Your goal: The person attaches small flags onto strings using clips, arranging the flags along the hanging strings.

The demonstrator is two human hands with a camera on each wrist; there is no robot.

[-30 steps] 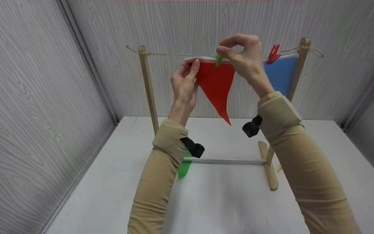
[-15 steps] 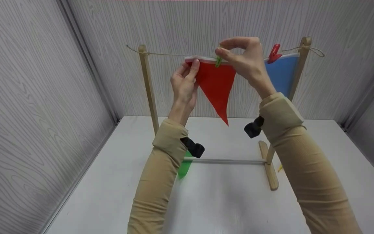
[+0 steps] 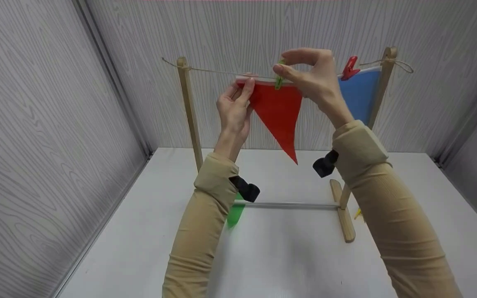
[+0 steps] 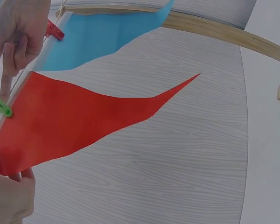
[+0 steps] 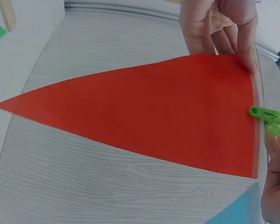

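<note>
A red triangular pennant (image 3: 278,109) with a white top band hangs point down at a thin string (image 3: 213,71). My left hand (image 3: 233,109) pinches the pennant's upper left corner, thumb in front. On the top band sits a green clothespin (image 3: 279,84); my right hand (image 3: 320,82) pinches its upper end between thumb and finger. In the right wrist view the clothespin (image 5: 270,115) straddles the white band near its middle. Whether its jaws also catch the string is hard to tell. Farther right, a red clothespin (image 3: 350,68) holds a blue pennant (image 3: 359,95) on the string.
The string is tied between a left wooden post (image 3: 190,111) and a right wooden post (image 3: 381,93). A white rod (image 3: 288,205) joins them low down. Partly hidden by my left arm lies a green piece (image 3: 235,216). Something small and yellow (image 3: 358,213) shows beside my right sleeve.
The pennant's top edge and the green clothespin have dropped slightly, and the string slopes down more toward them. My right hand has shifted a little lower; the left hand stays nearly in place.
</note>
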